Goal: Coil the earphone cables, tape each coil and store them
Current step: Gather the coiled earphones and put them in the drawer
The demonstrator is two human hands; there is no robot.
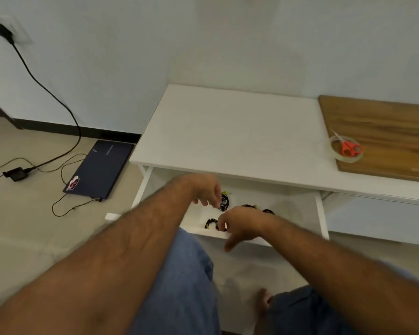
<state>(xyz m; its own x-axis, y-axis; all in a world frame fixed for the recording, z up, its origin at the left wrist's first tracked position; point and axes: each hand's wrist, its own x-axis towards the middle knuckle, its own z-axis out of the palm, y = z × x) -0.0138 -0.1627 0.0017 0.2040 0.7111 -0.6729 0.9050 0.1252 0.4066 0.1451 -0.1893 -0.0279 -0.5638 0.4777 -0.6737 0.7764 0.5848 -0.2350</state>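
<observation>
- The coils are thin earphone cable, so I judge them very light, soft and springy; a loose one may open again if the tape does not hold.
- The best place to take hold is probably across the whole bundle at its taped part, not on one strand.
- The drawer (321, 213) is the landmark; it stands pulled out under the white surface (228, 131).
- The left hand (205, 189) reaches over the drawer's back part, its grip pinching a black coil (224, 201) at the fingertips.
- The right hand (242, 223) hangs over the drawer's front edge, wrist bent, fingers pointing down; whether its grip grasps the front coil (211, 223) I cannot tell.
- More coils (267, 210) lie inside the drawer, behind the right hand.
- The tape roll (334, 151) and scissors (348, 147) rest well to the right of the drawer.
</observation>
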